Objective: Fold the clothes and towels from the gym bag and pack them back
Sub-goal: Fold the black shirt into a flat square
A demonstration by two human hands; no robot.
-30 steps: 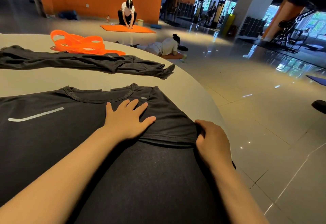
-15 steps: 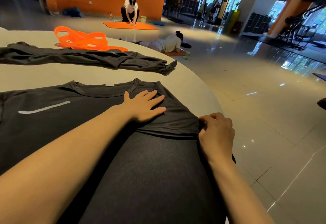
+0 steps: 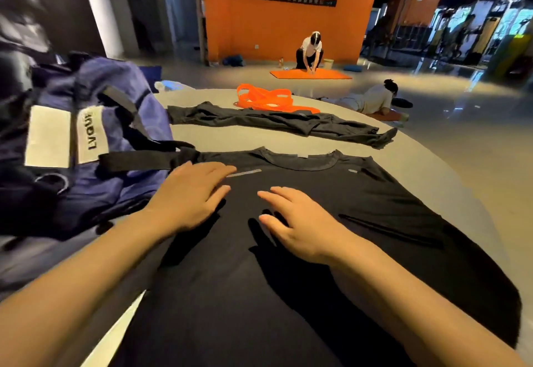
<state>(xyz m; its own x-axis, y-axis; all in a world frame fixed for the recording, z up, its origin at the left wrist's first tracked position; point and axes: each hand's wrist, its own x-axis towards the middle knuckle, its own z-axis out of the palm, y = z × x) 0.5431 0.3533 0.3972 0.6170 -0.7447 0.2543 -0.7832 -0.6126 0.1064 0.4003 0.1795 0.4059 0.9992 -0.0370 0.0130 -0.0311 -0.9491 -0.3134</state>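
A black T-shirt (image 3: 331,251) is spread flat across the near part of a round pale table (image 3: 230,138), its collar turned toward the far side and its right sleeve reaching toward the table's right edge. The left hand (image 3: 190,193) is laid palm down on the shirt near its left shoulder, fingers straight and together, the fingertips just short of a thin pale stripe printed on the chest; nothing is gripped by it. The right hand (image 3: 300,222) is held over the middle of the chest with fingers straight and slightly spread, also gripping nothing; whether it touches the fabric or hangs just above it cannot be told, though a dark shadow is cast beneath it.

A purple gym bag (image 3: 86,147) is set at the table's left edge, just beside the shirt, with one black strap (image 3: 144,158) laid across toward the shirt's left shoulder. A dark grey garment (image 3: 277,124), rolled or bunched lengthwise, is stretched across the table beyond the shirt. Orange resistance bands (image 3: 265,99) are piled near the far edge, just behind that garment.

On the floor beyond, one person (image 3: 310,52) is seen kneeling on an orange mat (image 3: 311,74), and another person (image 3: 372,101) lying low.
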